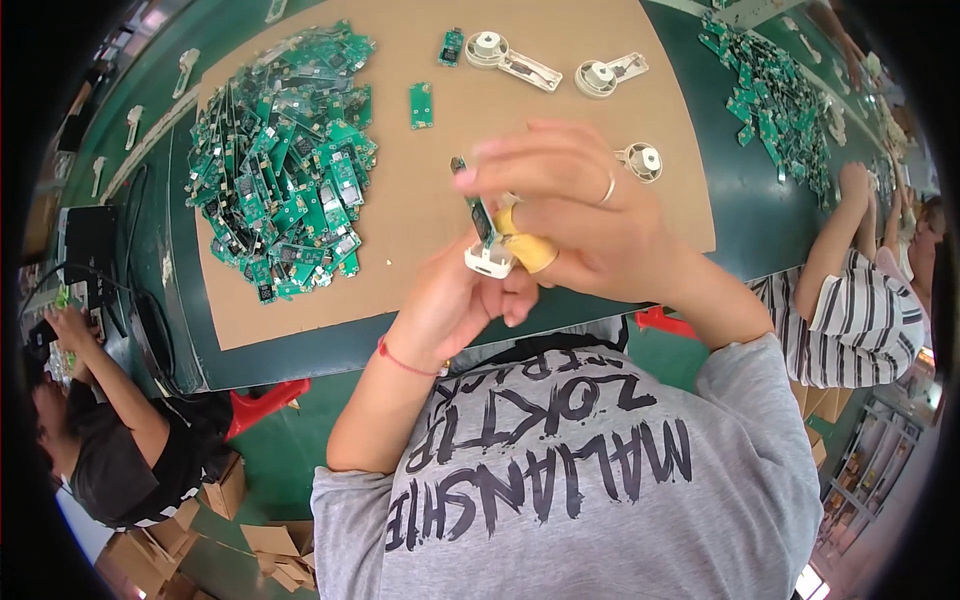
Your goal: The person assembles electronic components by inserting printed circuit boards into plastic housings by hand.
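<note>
1. First, over the near edge of the cardboard sheet (pixel 420 200) on the dark green tabletop (pixel 270 365), the left hand (pixel 450 290) curled under a white housing (pixel 488 262) and held it; a red cord (pixel 405 362) circled its wrist.
2. A green circuit board (pixel 481 220) stood tilted at the white housing; its exact seating could not be told.
3. The right hand (pixel 590 215), ringed and partly blurred, met the piece with fingers in yellow covers (pixel 533 253), its other fingers extended; whether it gripped could not be told.
4. Near the sheet's right edge, a cream round-headed part (pixel 642 162) lay partly hidden behind the right hand.
5. Along the sheet's left edge spread a heap of green boards (pixel 285 175).
6. Toward the sheet's far edge lay two loose boards (pixel 421 106), well apart from the hands.
7. Just to their right rested two handled cream parts (pixel 515 62), round heads leftward.
8. Beyond the sheet's right edge, a second heap (pixel 775 115) covered some tabletop.
</note>
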A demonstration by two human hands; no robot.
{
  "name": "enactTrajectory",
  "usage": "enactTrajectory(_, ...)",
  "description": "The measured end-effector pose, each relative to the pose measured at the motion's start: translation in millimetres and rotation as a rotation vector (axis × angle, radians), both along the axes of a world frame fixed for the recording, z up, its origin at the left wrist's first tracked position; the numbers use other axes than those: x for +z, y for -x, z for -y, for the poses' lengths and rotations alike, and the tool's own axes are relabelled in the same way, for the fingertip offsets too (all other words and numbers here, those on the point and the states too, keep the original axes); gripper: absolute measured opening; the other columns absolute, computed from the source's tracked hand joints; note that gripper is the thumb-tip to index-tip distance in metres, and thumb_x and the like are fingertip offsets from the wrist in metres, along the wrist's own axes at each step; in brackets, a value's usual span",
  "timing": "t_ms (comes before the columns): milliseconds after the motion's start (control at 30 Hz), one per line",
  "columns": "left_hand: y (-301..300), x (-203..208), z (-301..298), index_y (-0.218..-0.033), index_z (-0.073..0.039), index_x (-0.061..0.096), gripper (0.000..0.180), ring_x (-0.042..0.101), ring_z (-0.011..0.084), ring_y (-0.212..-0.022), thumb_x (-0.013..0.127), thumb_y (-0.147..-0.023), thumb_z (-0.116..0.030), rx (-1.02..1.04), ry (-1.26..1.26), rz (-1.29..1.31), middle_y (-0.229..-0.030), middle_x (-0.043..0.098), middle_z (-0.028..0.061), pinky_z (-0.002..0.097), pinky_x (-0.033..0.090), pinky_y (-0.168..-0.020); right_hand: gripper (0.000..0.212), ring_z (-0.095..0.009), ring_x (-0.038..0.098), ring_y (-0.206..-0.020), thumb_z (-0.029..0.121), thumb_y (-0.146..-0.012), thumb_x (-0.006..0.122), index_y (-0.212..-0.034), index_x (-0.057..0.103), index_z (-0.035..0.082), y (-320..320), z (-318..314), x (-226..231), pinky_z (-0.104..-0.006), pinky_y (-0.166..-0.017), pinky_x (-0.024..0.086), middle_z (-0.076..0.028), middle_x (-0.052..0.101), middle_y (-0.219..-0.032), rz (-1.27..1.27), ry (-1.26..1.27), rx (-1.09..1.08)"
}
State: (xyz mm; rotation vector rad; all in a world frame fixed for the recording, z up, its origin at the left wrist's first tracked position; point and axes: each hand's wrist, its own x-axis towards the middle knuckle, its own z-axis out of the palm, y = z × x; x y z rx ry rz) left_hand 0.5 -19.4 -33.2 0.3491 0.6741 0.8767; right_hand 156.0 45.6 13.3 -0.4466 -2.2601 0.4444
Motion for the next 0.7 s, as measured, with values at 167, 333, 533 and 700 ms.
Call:
enactTrajectory(167,-3.7,-9.9,-5.4,-0.109,-0.006,0.051,0.03,0.061,0.0181,-0.073,0.038,-0.096,-0.03,0.031,0.19,0.388,-0.089,0.06,0.0067,0.0253,0.05,-0.059,0.017,-0.018,0.06,-0.099,0.011,-0.065,0.071,-0.074,0.056,0.008,-6.1,-4.7,-0.8,-0.0425,-0.092,0.038,-0.005,0.062,-0.098,0.145,-0.193,0.04)
enactTrajectory(333,1.3,3.9,-14.5,-0.131,-0.005,0.036,0.04,0.063,0.0259,-0.092,0.044,-0.093,-0.015,0.215,-0.132,-0.008,-0.109,0.058,0.0119,0.0335,0.056,-0.071,0.021,-0.023,0.062,-0.088,0.005,-0.07,0.067,-0.088,0.055,0.006,-19.4,-11.8,5.9,-0.0358,-0.081,0.046,-0.007,0.06,-0.095,0.283,-0.125,-0.129)
enactTrajectory(533,4.6,12.8,-16.3,-0.134,-0.003,0.035,0.047,0.062,0.0166,-0.091,0.049,-0.089,-0.001,0.435,-0.536,-0.505,-0.117,0.055,0.0108,0.0271,0.054,-0.072,0.027,-0.015,0.059,-0.093,-0.001,-0.08,0.06,-0.107,0.054,0.001,-25.4,-12.9,16.1,-0.0282,-0.077,0.049,-0.008,0.061,-0.096,0.267,1.033,-0.072)
enactTrajectory(700,7.0,6.5,-15.7,-0.132,-0.002,0.038,0.051,0.061,0.0135,-0.092,0.052,-0.085,0.006,0.396,-0.723,-0.562,-0.121,0.053,0.0107,0.0252,0.053,-0.072,0.021,-0.013,0.057,-0.094,0.003,-0.085,0.056,-0.107,0.055,-0.001,-17.1,-3.4,7.5,-0.0275,-0.084,0.046,-0.007,0.061,-0.099,-0.226,1.296,0.127)
